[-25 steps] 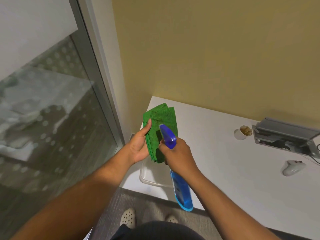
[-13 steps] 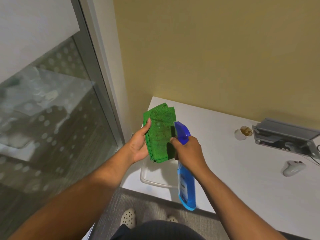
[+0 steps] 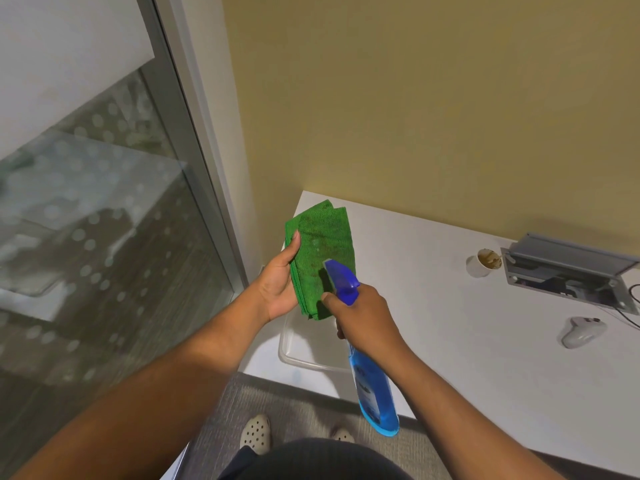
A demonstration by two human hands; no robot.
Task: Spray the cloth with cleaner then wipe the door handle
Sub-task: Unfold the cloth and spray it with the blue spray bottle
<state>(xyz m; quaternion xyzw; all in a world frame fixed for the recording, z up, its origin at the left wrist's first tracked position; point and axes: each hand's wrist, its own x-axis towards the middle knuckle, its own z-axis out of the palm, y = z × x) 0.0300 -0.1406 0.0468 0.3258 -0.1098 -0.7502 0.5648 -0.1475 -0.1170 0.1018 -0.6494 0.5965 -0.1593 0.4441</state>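
Observation:
A folded green cloth [image 3: 320,251] stands upright in my left hand [image 3: 280,285], thumb on its left edge, fingers behind it. My right hand [image 3: 365,317] grips a blue spray bottle [image 3: 372,386] by its neck, a finger on the trigger. The bottle's dark blue nozzle [image 3: 341,278] points at the cloth's face from a few centimetres away. Darker damp spots show on the cloth. The bottle's body hangs down past the desk edge. No door handle is in view.
A glass door with a grey metal frame [image 3: 194,161] fills the left. Below my hands a clear plastic tray [image 3: 294,348] sits on the white desk [image 3: 450,341]. On the right are a used paper cup [image 3: 483,263], a grey cable box [image 3: 568,271] and a white controller [image 3: 581,332].
My right hand swung the bottle right, away from the cloth, then brought the nozzle back close to the cloth's face. My left hand and the cloth stayed nearly still.

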